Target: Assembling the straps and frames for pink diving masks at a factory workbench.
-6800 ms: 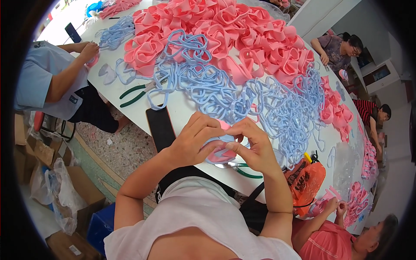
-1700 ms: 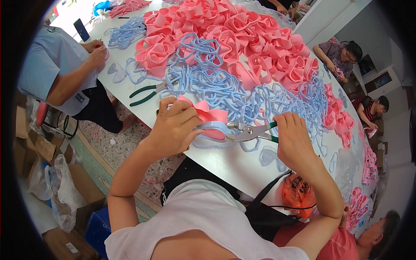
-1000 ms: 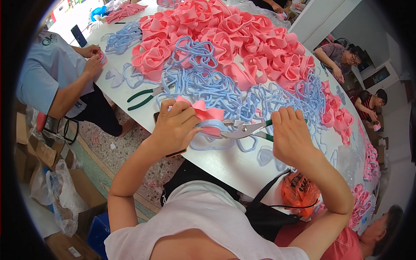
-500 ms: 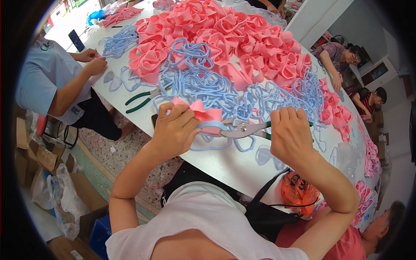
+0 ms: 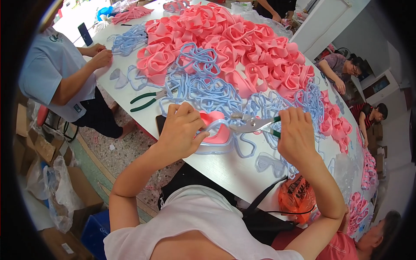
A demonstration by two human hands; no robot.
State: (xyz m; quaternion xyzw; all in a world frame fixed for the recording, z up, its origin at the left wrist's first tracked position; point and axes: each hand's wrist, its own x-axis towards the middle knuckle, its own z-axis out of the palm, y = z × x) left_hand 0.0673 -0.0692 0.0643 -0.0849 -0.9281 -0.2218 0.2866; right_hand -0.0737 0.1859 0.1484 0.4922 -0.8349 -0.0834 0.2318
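My left hand [image 5: 182,132] is closed on a goggle piece, a soft pink skirt [image 5: 220,135] with a light-blue frame [image 5: 211,125] along it. In my right hand [image 5: 297,135] are slip-joint pliers [image 5: 252,125] with green handles, held level. Their jaws are parted just right of the goggle piece; whether they touch it I cannot tell. My left fingertips hide the piece's left end. Beyond my hands lie a tangle of light-blue frames [image 5: 203,91] and a large heap of pink skirts [image 5: 208,30].
Another pair of green-handled pliers [image 5: 145,102] lies on the white table [image 5: 125,93]. Clear lenses [image 5: 269,164] rest near its front edge, by an orange plastic bag [image 5: 296,197]. Co-workers sit or stand around the table. Cardboard boxes [image 5: 84,182] stand at lower left.
The plier jaws have come away from the blue frame and spread apart, moving slightly right. The goggle piece has turned in my left hand, showing more of its pink inside.
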